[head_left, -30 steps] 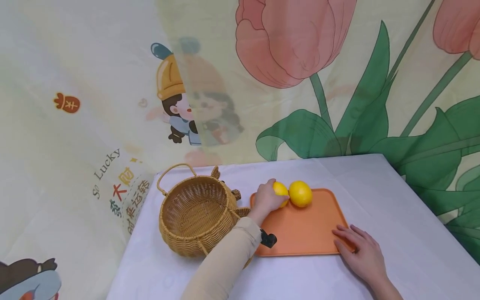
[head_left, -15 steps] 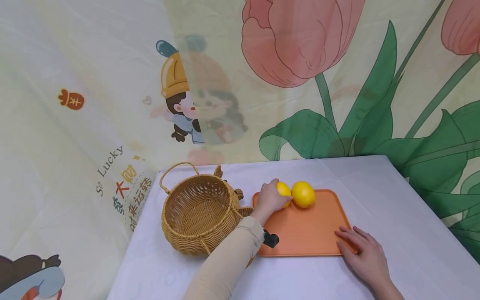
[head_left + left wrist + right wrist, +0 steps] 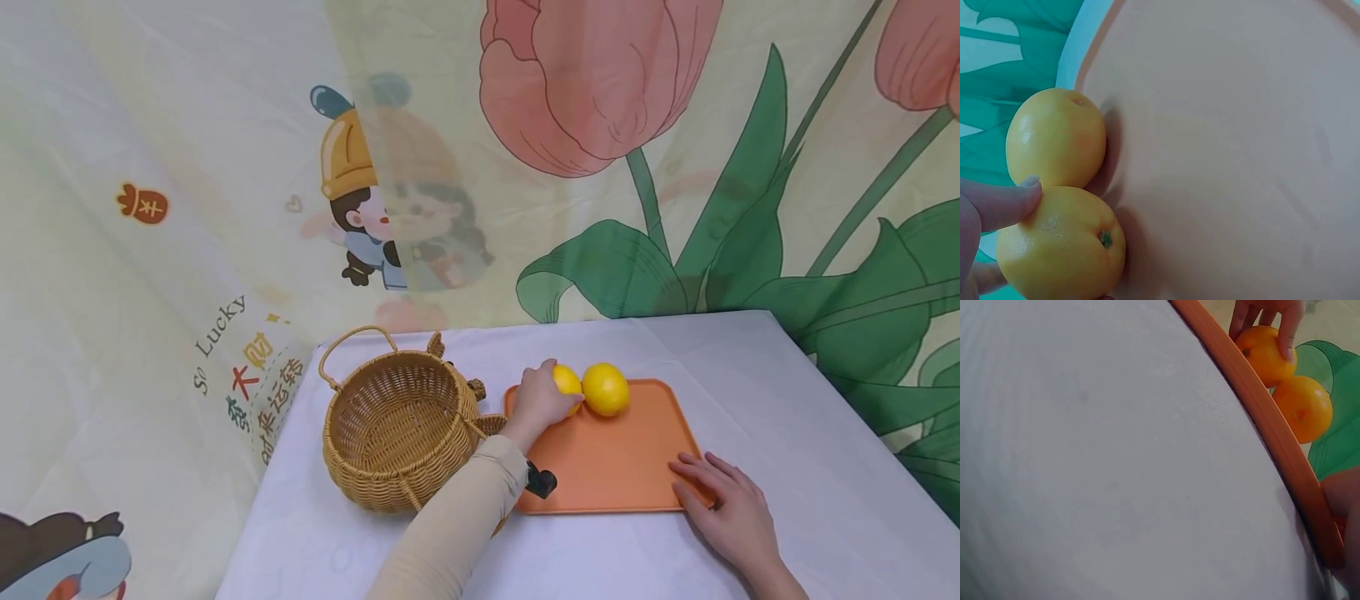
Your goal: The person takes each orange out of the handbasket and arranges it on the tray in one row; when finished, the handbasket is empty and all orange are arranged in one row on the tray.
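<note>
Two oranges, yellow in the head view, sit side by side at the back of a flat orange tray (image 3: 615, 458). My left hand (image 3: 536, 398) grips the left orange (image 3: 567, 382), its thumb across the side facing the other fruit. In the left wrist view a green stem end shows on this held orange (image 3: 1063, 250). The right orange (image 3: 606, 390) touches it or lies very close. My right hand (image 3: 727, 508) rests at the tray's front right corner, its fingers and thumb reaching over the rim.
A wicker basket (image 3: 360, 492) with a raised handle stands left of the tray, with nothing visible inside. My left forearm passes in front of its right side. A white cloth covers the table (image 3: 300, 550); printed curtains (image 3: 600, 275) hang behind.
The head view has shifted slightly. My left hand stays on the left orange and my right hand at the tray corner, with no clear movement of either.
</note>
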Available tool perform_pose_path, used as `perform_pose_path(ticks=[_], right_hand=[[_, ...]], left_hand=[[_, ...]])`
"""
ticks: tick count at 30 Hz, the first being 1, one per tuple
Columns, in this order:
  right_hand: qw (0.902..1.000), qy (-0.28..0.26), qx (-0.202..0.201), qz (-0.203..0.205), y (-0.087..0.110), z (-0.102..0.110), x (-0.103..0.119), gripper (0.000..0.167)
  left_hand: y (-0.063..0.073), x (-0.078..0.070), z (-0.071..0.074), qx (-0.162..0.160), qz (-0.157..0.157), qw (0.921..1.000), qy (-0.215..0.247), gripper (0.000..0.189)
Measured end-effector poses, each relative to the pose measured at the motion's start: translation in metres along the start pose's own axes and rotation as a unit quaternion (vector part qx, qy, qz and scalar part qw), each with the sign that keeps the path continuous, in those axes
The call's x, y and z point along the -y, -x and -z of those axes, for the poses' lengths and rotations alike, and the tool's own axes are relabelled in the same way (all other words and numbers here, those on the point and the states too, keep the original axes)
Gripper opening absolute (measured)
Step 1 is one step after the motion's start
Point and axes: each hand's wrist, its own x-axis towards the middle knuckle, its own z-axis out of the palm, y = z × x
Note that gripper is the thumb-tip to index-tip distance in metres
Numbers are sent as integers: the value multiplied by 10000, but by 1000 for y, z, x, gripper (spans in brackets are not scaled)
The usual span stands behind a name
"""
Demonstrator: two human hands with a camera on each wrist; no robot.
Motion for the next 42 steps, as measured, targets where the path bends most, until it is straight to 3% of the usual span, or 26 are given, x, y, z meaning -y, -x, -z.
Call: perform_pose_path(ticks=[16, 24, 29, 38, 42], right_hand=[[10000, -1, 11, 47, 1, -1, 0, 31], [9999, -26, -6, 107, 1, -3, 2, 32], [9999, -38, 55, 156, 0, -5, 3, 32], [9997, -89, 173, 176, -6, 3, -5, 32], [9995, -128, 250, 144, -7, 3, -8, 32]], left_hand=[[-1, 0, -1, 10, 49, 10000, -52, 78], [6, 2, 8, 209, 19, 9996, 195, 80], [8, 5, 15, 129, -57, 9994, 305, 80], [19, -6, 31, -75, -527, 9969, 575, 82], [31, 1, 48, -292, -931, 9927, 703, 82]])
